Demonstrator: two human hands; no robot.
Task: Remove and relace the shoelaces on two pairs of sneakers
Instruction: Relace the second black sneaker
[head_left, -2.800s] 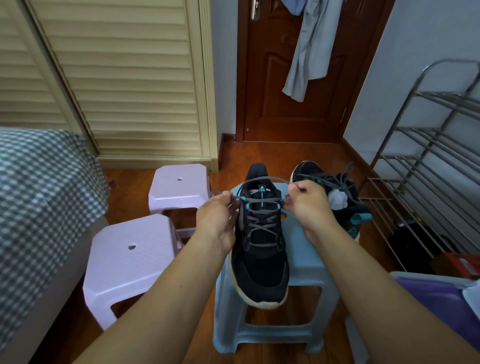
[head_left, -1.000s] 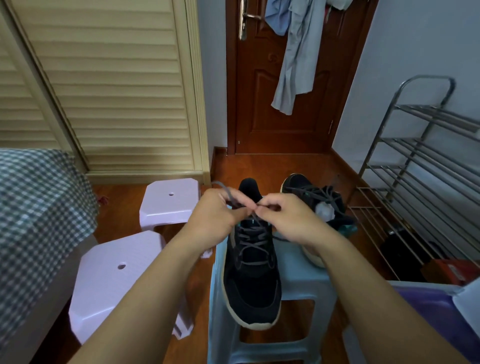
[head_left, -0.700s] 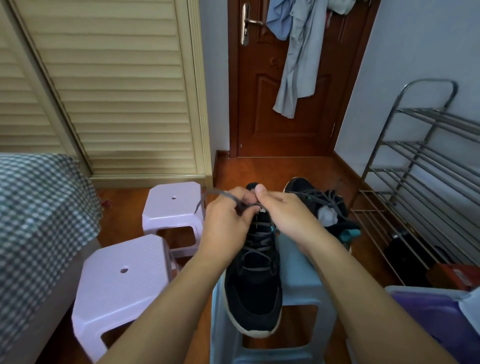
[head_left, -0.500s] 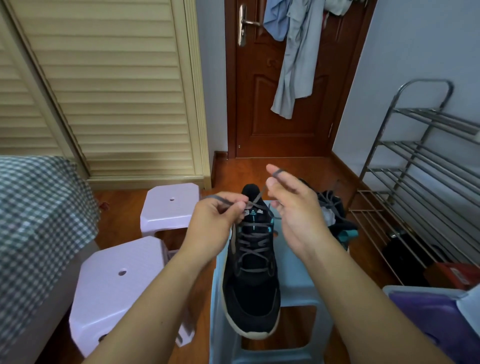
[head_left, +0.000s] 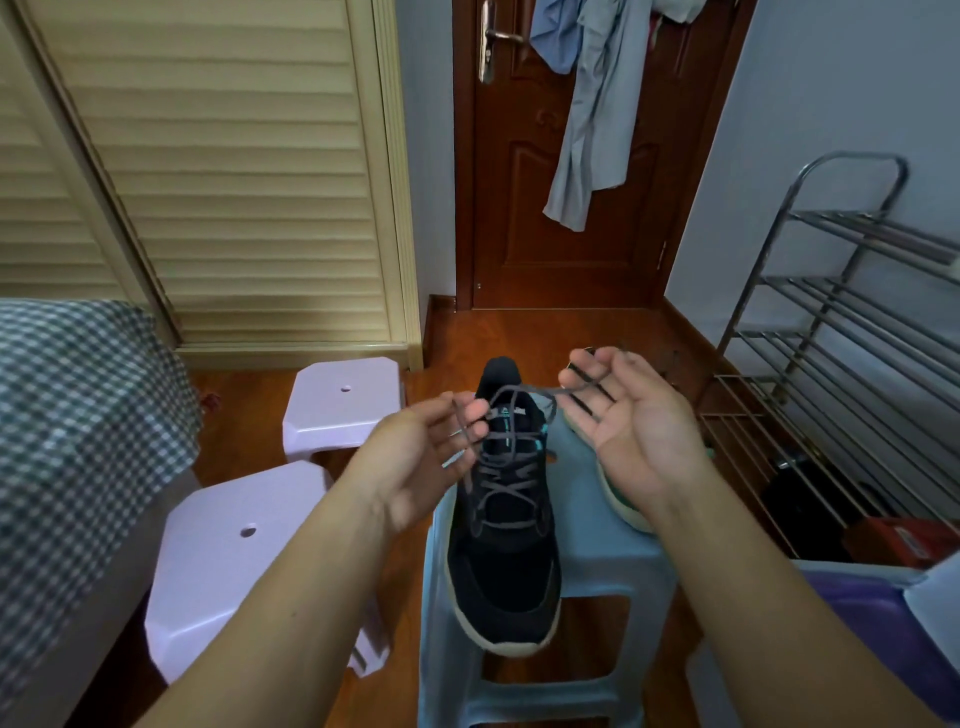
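A louvred wardrobe door (head_left: 218, 171) fills the left wall and a dark wooden door (head_left: 561, 156) with clothes hung over it stands straight ahead, with a steel shoe rack (head_left: 841, 332) along the right wall and a checked bedcover (head_left: 78, 426) at the left edge. On the floor are two lilac stools (head_left: 228, 561) and, nearest the person, a pale blue stool (head_left: 613, 561) that carries the black sneaker (head_left: 506, 566), its toe pointing back toward the camera and its heel toward the door; a second shoe (head_left: 621, 512) lies just beside it on the right, mostly hidden behind the right forearm. The sneaker is laced in grey crosses up to the top eyelets, so this looks like the tying stage. The left hand (head_left: 426, 457) is turned palm up with its fingers loosely curled, one lace end (head_left: 462, 426) running across them, though motion blur keeps me from telling whether it is pinched. The right hand (head_left: 623, 421) is also palm up, fingers half spread, with the other lace end (head_left: 587, 387) draped over the fingers (looped once, it seems) and pulled taut from the top eyelet. The lace should be light, limp and a little slick, so it is best pinched close to the eyelet between thumb and forefinger; the shoe itself is light and may slide on the smooth plastic if pulled hard
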